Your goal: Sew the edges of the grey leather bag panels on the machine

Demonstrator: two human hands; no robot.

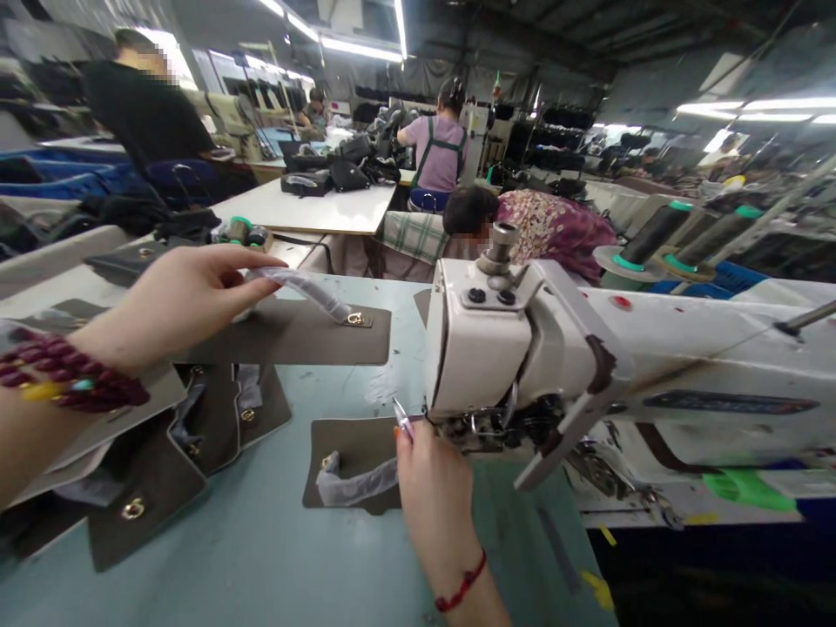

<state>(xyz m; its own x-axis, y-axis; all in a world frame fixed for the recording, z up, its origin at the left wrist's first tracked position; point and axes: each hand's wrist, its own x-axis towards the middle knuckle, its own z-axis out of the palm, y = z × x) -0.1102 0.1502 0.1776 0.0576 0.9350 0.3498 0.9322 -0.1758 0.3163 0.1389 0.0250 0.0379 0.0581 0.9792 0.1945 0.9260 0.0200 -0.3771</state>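
My left hand (196,300) pinches a plastic-wrapped strap (313,294) between thumb and fingers. The strap's far end joins a gold ring fitting on a grey-brown leather panel (340,335), which lies flat under it. In my closed right hand (434,488) is a slim pointed tool (402,416) with a silvery tip; most of it is hidden in the fist. That hand rests over a second leather panel (353,440), whose wrapped strap (356,488) curves across it. The sewing machine head (480,344) stands just above my right hand.
More leather panels (147,501) with gold fittings overlap at the left of the green tabletop (274,557). Thread cones (653,235) stand behind the machine arm. Several people are in the room, one bent over (555,226) just beyond the machine. Black bags (349,165) lie on a white table.
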